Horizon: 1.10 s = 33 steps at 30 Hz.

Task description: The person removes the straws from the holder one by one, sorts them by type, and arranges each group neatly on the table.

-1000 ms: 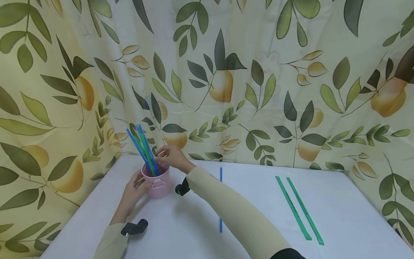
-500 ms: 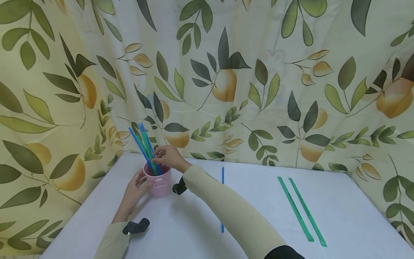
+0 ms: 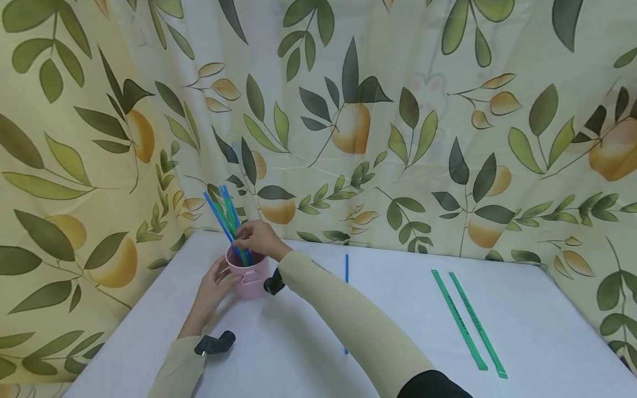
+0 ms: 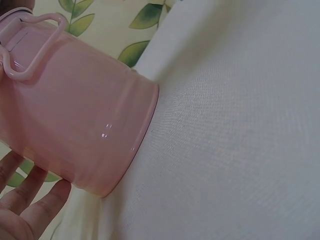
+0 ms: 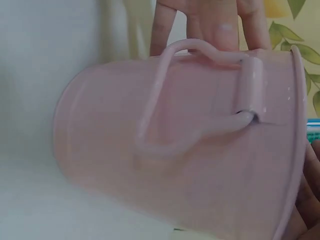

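Observation:
A pink metal bucket (image 3: 250, 283) with wire handles stands upright at the left of the table. Long thin blue sticks (image 3: 215, 211) and flat green strips (image 3: 228, 214) lean out of it to the left. My left hand (image 3: 215, 279) grips the bucket's left side, thumb in front. In the left wrist view its fingers (image 4: 47, 202) touch the bucket's wall. Above the rim, my right hand (image 3: 262, 239) pinches at the bundle with thumb and fingertips. Exactly which pieces it holds is hidden. In the right wrist view only the edge of that hand shows beside the rim.
On the white table (image 3: 398, 331) a blue stick (image 3: 346, 269) lies near the middle, partly under my right sleeve. Two green printed strips (image 3: 460, 319) (image 3: 478, 323) lie side by side at the right. A fruit-patterned curtain (image 3: 318, 138) stands behind and at the left.
My right fingertips have shifted left, closer onto the bundle in the bucket. The whole scene has slid slightly right as the head view turned. The left hand keeps its grip.

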Each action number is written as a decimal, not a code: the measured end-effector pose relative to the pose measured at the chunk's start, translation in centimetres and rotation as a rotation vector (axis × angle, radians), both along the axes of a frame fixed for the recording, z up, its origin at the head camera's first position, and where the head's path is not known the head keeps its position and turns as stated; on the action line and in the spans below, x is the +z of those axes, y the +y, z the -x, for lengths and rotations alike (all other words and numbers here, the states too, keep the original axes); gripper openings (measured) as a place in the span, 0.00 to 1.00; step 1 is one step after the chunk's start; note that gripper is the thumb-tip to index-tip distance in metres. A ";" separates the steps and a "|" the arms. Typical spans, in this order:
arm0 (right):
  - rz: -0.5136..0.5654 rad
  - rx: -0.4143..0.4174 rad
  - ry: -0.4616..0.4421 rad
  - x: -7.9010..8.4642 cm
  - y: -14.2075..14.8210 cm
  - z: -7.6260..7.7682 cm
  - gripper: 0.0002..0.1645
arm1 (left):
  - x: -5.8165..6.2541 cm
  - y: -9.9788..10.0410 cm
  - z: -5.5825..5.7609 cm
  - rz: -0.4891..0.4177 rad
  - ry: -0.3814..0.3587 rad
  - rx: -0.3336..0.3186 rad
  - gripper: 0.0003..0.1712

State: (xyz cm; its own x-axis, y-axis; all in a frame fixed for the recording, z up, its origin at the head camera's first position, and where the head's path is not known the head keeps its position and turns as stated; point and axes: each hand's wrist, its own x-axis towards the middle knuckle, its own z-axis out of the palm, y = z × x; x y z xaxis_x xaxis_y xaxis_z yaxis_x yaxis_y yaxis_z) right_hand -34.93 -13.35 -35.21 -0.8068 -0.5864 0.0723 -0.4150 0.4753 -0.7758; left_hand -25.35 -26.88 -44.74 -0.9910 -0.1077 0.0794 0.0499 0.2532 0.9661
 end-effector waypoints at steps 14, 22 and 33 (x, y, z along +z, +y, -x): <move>-0.058 -0.030 0.150 1.2 -2.0 -0.1 0.16 | -0.4 0.0 0.2 0.012 -0.005 0.008 0.42; -0.049 0.003 0.136 1.0 -3.1 -0.6 0.14 | -0.2 -0.3 0.3 0.031 -0.001 -0.011 0.43; -0.002 0.033 0.034 1.2 -3.1 -0.9 0.16 | -0.2 -0.3 0.1 0.010 -0.028 -0.009 0.44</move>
